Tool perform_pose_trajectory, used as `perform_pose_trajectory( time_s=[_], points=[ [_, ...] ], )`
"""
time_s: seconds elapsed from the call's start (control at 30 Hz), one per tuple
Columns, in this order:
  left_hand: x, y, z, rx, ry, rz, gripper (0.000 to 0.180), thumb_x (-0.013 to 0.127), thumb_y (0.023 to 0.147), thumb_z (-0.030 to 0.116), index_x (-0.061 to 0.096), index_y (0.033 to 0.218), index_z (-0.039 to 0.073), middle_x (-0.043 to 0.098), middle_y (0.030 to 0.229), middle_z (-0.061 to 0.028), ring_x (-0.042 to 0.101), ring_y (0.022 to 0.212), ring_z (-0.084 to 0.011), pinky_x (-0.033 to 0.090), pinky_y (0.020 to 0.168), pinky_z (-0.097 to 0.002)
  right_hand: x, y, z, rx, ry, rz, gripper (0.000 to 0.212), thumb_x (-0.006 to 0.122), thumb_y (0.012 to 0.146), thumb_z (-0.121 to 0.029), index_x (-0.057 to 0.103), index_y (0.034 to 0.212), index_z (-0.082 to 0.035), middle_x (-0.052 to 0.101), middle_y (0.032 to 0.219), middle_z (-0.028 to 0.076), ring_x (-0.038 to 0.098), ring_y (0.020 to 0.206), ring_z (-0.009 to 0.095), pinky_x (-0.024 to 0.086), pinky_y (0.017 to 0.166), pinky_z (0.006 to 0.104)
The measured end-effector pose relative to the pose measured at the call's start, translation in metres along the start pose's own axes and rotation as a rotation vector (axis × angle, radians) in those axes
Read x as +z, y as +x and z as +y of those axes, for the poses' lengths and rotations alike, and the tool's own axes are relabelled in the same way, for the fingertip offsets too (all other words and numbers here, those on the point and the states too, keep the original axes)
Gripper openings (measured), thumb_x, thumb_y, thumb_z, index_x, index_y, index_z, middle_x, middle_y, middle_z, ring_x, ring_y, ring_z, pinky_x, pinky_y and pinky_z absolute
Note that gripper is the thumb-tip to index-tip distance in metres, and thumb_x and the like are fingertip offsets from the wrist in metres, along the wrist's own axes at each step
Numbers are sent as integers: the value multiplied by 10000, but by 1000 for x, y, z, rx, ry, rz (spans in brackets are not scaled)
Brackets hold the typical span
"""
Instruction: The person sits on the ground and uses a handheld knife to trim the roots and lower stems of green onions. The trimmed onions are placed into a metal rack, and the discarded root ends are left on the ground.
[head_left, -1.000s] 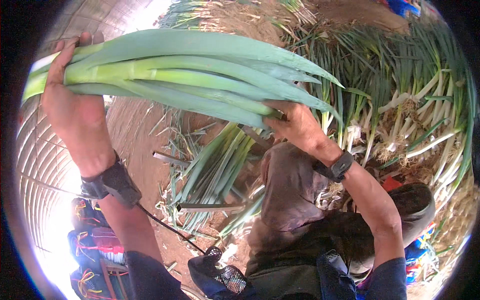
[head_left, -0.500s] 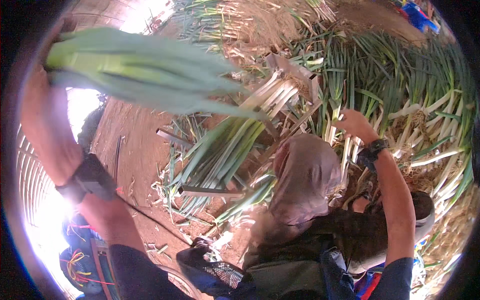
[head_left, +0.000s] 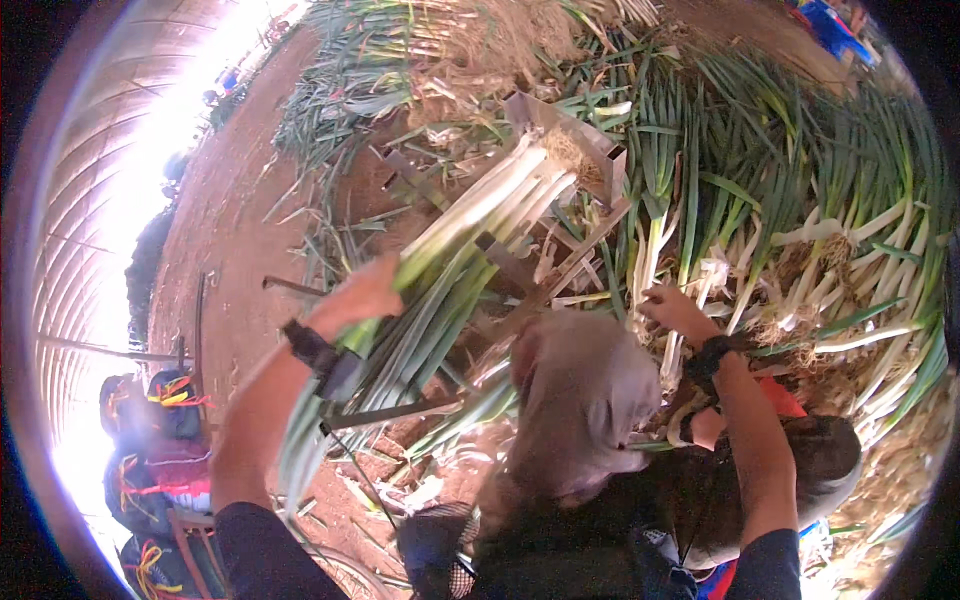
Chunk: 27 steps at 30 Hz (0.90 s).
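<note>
Floor: bare red earth [head_left: 235, 235], strewn leaves.
Shelter: arched tunnel roof [head_left: 85, 200].
Frame: metal rack [head_left: 560, 125] carrying a leek bundle [head_left: 470, 235].
Left hand [head_left: 365, 292]: clasping the bundle.
Right hand [head_left: 675, 310]: resting on heaped leeks [head_left: 800, 210], grip unclear.

Ground [head_left: 235, 240]: bare reddish earth, strewn with loose green leaves and trimmings.
Roof [head_left: 75, 260]: arched ribs of a tunnel shelter curved along the left, with glaring daylight beyond.
Far heap [head_left: 380, 60]: more cut greens lay at the top edge.
Blue object [head_left: 835, 25]: sat at the upper right, perhaps a crate; too blurred to tell.
Bags [head_left: 155, 450]: dark bundles with coloured straps stood low on the left.
</note>
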<state>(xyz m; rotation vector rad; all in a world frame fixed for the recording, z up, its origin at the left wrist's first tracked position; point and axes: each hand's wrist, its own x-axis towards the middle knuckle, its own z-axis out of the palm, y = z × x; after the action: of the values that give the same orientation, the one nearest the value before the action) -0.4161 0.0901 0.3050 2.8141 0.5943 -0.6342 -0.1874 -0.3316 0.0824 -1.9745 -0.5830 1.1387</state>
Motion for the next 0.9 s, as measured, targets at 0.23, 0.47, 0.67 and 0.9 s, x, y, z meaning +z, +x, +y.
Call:
perform_pose_trajectory(
  time_s=[0.23,0.47,0.67,0.9],
  points=[
    [165,135,2,-55,-200,-209,522,716,779,162,517,1220,-35,678,1040,-303,692,1005,-419,544,839,-499,36,52,-2,-27,30,17,425,669,981,-244,639,1272,64,732,1056,180,733,833,228,591,743,359],
    [263,146,32,-50,-438,184,587,702,890,464,577,1292,55,634,1077,-189,629,910,-306,533,715,-434,80,110,-78,-635,-310,539,272,690,934,-93,661,1201,-51,695,1122,162,697,965,325,573,844,390],
    [218,127,76,-23,130,368,782,698,840,537,495,1293,-67,567,1023,-191,611,874,-331,464,750,-470,82,183,-139,-691,-681,417,492,708,937,-288,576,1385,-131,529,1465,118,462,1384,349,338,1174,525],
    [200,109,69,100,473,88,815,564,926,522,373,1529,8,410,1451,-266,418,1320,-435,330,1033,-652,95,252,-135,-591,-978,454,720,543,974,-605,392,1583,-251,382,1635,56,255,1547,323,192,1220,647]
  ],
)
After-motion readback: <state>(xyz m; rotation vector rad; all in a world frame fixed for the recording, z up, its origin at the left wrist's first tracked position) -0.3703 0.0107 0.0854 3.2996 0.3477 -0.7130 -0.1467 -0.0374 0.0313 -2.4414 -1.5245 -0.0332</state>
